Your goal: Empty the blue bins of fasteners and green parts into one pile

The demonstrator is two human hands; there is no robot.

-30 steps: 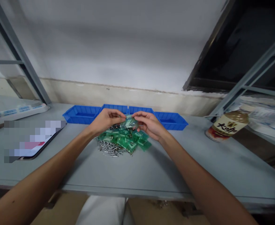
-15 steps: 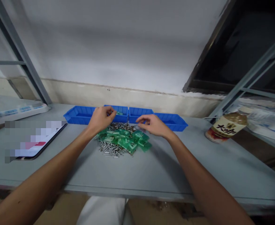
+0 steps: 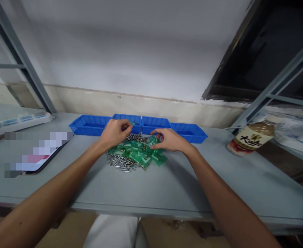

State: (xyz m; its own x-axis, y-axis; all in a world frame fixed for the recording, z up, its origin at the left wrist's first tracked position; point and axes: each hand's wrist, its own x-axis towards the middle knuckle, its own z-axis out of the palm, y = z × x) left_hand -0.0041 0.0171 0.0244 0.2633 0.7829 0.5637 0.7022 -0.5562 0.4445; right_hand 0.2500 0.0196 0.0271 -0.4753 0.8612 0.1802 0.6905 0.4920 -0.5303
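My left hand (image 3: 116,131) is closed, its fingers curled toward the thumb above the back of the pile, in front of the blue bins. What it holds, if anything, is hidden. My right hand (image 3: 169,139) reaches over the right side of the pile, thumb and forefinger apart at the green packets (image 3: 141,156). These small, clear green plastic packets lie heaped on loose silvery metal pins, like nails or rivets (image 3: 124,163). Just behind the left fingertips, a bit of green (image 3: 132,123) shows at a middle blue bin (image 3: 127,119).
More blue bins stand in the row: one at left (image 3: 89,120), one right of middle (image 3: 155,121), one at far right (image 3: 190,129). A phone or tablet (image 3: 49,156) lies left on the grey table (image 3: 141,193). A labelled bottle (image 3: 252,137) and a white power strip (image 3: 27,120) flank the workspace.
My right hand has come down onto the green packets at the pile's right. My left hand has shifted slightly right, its fingertips nearer the thumb.
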